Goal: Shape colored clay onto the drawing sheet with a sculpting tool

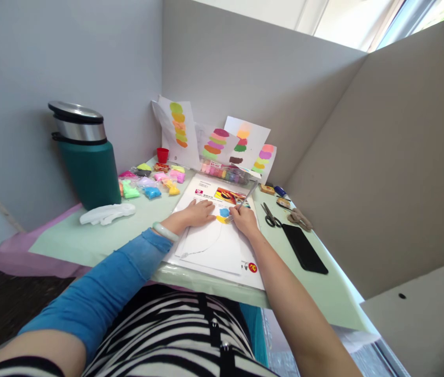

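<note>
My white sheet (206,243) carries a rounded blue patch (224,212), a yellow patch (220,219) just beside it, and a thin line curving down toward its lower left corner. It lies near the middle of the desk's (149,215) front edge, beneath my hands. My left hand (199,213) rests flat, left of the patches; my right hand (245,220), apart from it, grips a metal fork (251,192), tines by the yellow.

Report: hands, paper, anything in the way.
Left hand resting on paper. Right hand holding fork by yellow patch. Scissors to the right, off the paper.
</note>
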{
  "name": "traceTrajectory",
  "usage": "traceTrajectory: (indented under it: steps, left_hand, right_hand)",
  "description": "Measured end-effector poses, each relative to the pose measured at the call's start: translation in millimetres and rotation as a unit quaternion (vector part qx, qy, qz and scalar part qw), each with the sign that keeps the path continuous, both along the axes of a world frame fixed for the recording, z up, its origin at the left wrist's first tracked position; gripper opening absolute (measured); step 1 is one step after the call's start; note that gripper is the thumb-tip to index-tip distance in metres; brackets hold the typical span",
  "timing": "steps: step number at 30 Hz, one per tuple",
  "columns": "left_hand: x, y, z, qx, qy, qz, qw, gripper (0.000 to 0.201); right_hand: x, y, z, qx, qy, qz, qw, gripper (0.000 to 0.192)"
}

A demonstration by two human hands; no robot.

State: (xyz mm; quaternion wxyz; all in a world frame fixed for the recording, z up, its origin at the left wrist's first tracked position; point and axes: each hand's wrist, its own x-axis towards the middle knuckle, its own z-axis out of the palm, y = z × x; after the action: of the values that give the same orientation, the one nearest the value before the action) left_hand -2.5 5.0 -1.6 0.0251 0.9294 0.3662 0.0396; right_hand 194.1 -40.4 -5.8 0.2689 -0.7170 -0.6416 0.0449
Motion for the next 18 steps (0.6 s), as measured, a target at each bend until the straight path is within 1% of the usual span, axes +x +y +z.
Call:
traceTrajectory:
  steps: [9, 13, 18]
  left_hand:
    - [0.0, 0.5, 0.1, -0.004, 0.000, -0.001, 1.000, 0.051]
    - [0.2, 0.7, 0.1, -0.005, -0.001, 0.004, 1.000, 0.050]
    - [0.5, -0.2, 0.9, -0.007, -0.002, 0.003, 1.000, 0.051]
  right_hand:
    - [3.7, 1.0, 0.5, 0.034, 0.024, -0.039, 0.998, 0.033]
    - [5.1, 0.9, -0.3, 0.049, 0.033, -0.035, 0.998, 0.033]
    - [3.4, 1.7, -2.9, 0.077, 0.072, -0.009, 0.994, 0.034]
